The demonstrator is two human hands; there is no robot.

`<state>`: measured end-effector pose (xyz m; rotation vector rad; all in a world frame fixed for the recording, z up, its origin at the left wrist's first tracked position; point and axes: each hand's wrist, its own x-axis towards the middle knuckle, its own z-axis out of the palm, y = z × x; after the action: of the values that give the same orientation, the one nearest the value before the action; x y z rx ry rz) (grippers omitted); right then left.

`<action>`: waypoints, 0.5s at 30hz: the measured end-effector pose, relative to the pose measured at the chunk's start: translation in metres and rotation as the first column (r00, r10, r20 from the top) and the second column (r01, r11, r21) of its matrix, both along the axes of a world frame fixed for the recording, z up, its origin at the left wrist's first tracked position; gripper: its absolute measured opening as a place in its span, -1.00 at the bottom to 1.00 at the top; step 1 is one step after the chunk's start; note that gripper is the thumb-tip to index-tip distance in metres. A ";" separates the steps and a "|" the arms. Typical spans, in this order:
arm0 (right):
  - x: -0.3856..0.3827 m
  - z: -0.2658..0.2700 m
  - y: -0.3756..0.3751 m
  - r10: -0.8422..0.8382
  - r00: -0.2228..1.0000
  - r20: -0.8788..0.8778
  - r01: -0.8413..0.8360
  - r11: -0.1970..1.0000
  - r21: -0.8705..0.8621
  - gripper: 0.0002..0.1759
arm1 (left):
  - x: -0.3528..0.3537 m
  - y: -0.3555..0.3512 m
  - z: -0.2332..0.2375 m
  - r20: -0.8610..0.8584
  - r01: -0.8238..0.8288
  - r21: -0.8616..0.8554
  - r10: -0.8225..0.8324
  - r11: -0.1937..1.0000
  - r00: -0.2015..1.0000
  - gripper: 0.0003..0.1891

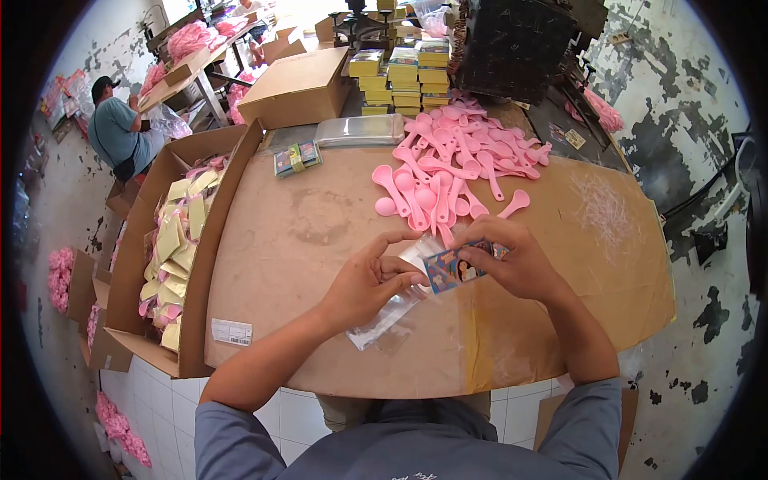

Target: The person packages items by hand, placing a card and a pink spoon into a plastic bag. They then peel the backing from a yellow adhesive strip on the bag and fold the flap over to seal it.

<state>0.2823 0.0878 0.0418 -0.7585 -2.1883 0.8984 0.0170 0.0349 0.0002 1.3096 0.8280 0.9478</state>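
Over the middle of the cardboard-covered table my right hand (516,260) grips a small blue printed card (450,272) between thumb and fingers. My left hand (380,276) is closed in a pinch on a clear plastic bag (382,318), whose lower end hangs toward me. The card's left edge sits right at the bag's mouth, close to my left fingertips. Just beyond both hands lies a large heap of pink scoops (432,180), the nearest ones almost reaching the card.
An open carton (216,320) of packed pieces stands left. A banded card bundle (298,158) and a stack of clear bags (360,130) lie at the back, before stacked yellow-edged cards (404,76) and a closed box (296,84). Another person (120,132) sits far left.
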 end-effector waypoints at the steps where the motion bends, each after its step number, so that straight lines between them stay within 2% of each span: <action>1: -0.001 0.001 -0.002 0.030 0.998 0.054 -0.033 0.998 0.047 -0.76 | 0.000 -0.001 0.002 -0.033 0.017 0.008 -0.017 1.000 0.999 -0.37; 4: -0.011 -0.011 -0.006 0.106 0.990 0.091 -0.116 0.988 0.102 -0.75 | 0.002 -0.006 0.000 -0.161 0.057 0.049 -0.048 0.997 0.986 -0.31; 7: -0.022 -0.009 -0.019 0.078 0.996 0.052 -0.075 0.996 -0.054 -0.76 | 0.004 -0.009 0.005 -0.301 0.062 0.067 -0.040 0.996 0.953 -0.29; 10: -0.021 -0.010 -0.018 -0.150 0.982 -0.115 0.133 0.981 -0.143 -0.73 | 0.001 -0.008 0.015 -0.395 0.018 0.112 0.027 0.994 0.918 -0.28; 11: -0.016 -0.011 -0.016 -0.150 0.981 -0.121 0.122 0.970 -0.210 -0.73 | 0.001 -0.007 0.017 -0.418 0.000 0.135 0.057 0.991 0.907 -0.28; 13: -0.003 -0.020 -0.007 -0.154 0.979 -0.133 0.101 0.936 -0.338 -0.73 | 0.001 -0.006 0.011 -0.207 -0.051 0.077 0.066 0.996 0.976 -0.27; 14: -0.002 -0.026 -0.006 -0.135 0.985 -0.103 0.099 0.950 -0.297 -0.72 | 0.002 -0.006 0.007 -0.098 -0.070 0.043 0.074 0.997 0.992 -0.26; 15: -0.004 -0.033 -0.009 -0.117 0.990 -0.073 0.095 0.962 -0.256 -0.72 | 0.003 -0.005 0.003 -0.100 -0.056 0.056 0.062 0.997 0.993 -0.26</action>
<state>0.2786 0.0792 0.0085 -0.9296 -1.9590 1.1468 0.0197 0.0296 0.0036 1.3943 0.9296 0.9615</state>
